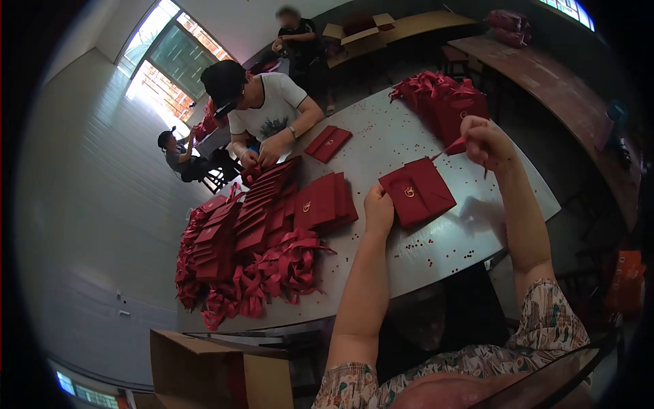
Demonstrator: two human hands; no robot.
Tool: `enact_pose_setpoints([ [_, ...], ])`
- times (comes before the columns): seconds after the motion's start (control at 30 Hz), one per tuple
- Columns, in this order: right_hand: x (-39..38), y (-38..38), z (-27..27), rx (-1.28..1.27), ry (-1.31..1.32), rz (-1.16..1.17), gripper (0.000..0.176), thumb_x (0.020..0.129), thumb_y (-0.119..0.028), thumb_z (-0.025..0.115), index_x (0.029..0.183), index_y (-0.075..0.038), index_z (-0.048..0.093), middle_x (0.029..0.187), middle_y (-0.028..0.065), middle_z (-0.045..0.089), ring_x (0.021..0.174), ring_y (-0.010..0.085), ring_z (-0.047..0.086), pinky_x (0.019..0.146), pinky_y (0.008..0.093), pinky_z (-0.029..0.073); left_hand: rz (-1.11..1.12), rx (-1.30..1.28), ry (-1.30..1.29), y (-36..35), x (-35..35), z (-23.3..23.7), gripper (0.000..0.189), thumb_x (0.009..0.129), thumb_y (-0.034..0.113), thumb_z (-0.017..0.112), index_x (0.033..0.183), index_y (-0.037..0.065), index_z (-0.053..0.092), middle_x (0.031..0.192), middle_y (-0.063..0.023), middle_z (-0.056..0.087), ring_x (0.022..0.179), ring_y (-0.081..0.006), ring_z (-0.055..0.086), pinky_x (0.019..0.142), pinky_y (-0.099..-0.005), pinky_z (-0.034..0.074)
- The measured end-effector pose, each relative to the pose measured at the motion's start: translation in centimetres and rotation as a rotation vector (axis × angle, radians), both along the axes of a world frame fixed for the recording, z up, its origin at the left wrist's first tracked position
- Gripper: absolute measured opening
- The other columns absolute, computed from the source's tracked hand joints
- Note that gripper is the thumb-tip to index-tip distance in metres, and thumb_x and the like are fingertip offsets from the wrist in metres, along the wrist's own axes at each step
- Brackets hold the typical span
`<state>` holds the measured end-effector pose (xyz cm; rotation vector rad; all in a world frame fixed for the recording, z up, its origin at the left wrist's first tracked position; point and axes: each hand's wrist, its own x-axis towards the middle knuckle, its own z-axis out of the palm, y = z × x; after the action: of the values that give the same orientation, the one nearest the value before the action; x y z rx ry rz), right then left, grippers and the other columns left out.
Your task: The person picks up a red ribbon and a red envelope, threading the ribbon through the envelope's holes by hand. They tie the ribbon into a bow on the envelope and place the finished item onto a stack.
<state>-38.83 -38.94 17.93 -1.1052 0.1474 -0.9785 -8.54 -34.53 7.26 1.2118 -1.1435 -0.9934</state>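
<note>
My left hand [379, 210] grips the left edge of a dark red paper gift bag [426, 198] with a gold emblem, lying flat over the table. Its thumb rests on the front, while the other fingers are hidden behind. Raised beyond the bag's upper right corner, my right hand [489, 144] is closed on a red ribbon [448, 149] that stretches toward the bag. Another piece of ribbon hangs below the right fingers. Left of my left hand, several similar red bags [325, 203] lie overlapping, and a single bag [328, 143] lies farther back.
Rows of red bags [262, 204] and a heap of ribbons [272, 269] cover the table's left side. More bags [453, 112] stand at the far right. Small red dots scatter over the metal table [381, 262]. A co-worker [272, 102] works opposite; a cardboard box [197, 371] stands below left.
</note>
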Motion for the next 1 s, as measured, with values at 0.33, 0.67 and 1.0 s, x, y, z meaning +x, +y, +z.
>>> enact_pose_setpoints([
  [0.33, 9.0, 0.0, -5.4, -0.029, 0.183, -0.406, 0.027, 0.084, 0.005, 0.057, 0.110, -0.003, 0.055, 0.108, 0.0110, 0.065, 0.088, 0.0154, 0.067, 0.071, 0.0262, 0.053, 0.057, -0.015, -0.117, 1.0, -1.0, 1.6, 0.016, 0.088, 0.010, 0.058, 0.096, -0.003, 0.062, 0.087, -0.0078, 0.067, 0.079, -0.0131, 0.060, 0.073, -0.0286, 0.049],
  [0.67, 11.4, 0.6, -7.9, -0.217, 0.604, -0.398, 0.014, 0.095, -0.015, 0.057, 0.092, -0.002, 0.057, 0.084, 0.0042, 0.064, 0.070, 0.0093, 0.062, 0.064, 0.0234, 0.051, -0.115, 0.080, -0.686, 1.8, 2.5, 3.0, 0.012, 0.086, 0.007, 0.054, 0.090, -0.003, 0.059, 0.084, -0.0193, 0.065, 0.079, -0.0324, 0.064, 0.074, -0.0390, 0.050],
  [1.0, 10.7, 0.0, -7.1, -0.119, 0.557, -0.423, 0.028, 0.099, -0.025, 0.049, 0.091, 0.000, 0.060, 0.085, 0.0064, 0.065, 0.070, 0.0106, 0.061, 0.064, 0.0237, 0.049, 0.390, 0.129, -1.075, 2.9, 2.7, 6.1, 0.012, 0.084, 0.009, 0.057, 0.091, -0.001, 0.061, 0.091, -0.0272, 0.065, 0.092, -0.0449, 0.062, 0.081, -0.0495, 0.050],
])
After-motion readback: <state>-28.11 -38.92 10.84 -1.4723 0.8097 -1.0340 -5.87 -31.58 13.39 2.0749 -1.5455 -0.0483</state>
